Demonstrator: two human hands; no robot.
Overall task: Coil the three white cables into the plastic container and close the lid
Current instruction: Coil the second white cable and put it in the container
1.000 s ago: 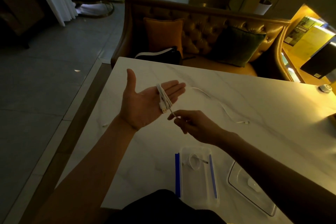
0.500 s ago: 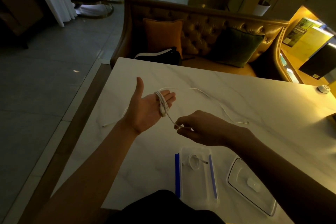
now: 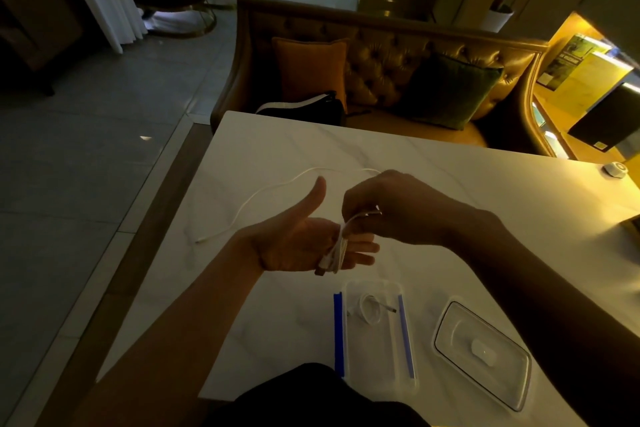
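Note:
My left hand [image 3: 298, 243] is held palm up over the white table [image 3: 485, 191], thumb raised and fingers straight. A white cable [image 3: 337, 251] is wound in several loops around those fingers. My right hand [image 3: 391, 208] pinches the free strand of this cable just above the loops. A second white cable [image 3: 277, 189] lies loose on the table beyond my hands. The clear plastic container [image 3: 381, 354] with blue side clips sits near the front edge, and a coiled white cable [image 3: 370, 310] lies inside it. Its clear lid [image 3: 481, 354] rests on the table to the right.
A tufted sofa [image 3: 388, 55] with an orange cushion [image 3: 311, 69], a dark green cushion [image 3: 446, 90] and a black bag [image 3: 304, 107] stands beyond the table's far edge. A small round white object [image 3: 614, 169] sits at the far right of the table.
My right hand rose from below my left fingers to just above them, carrying the strand round. Both hands came closer to me and lower. More loops sit on my left fingers.

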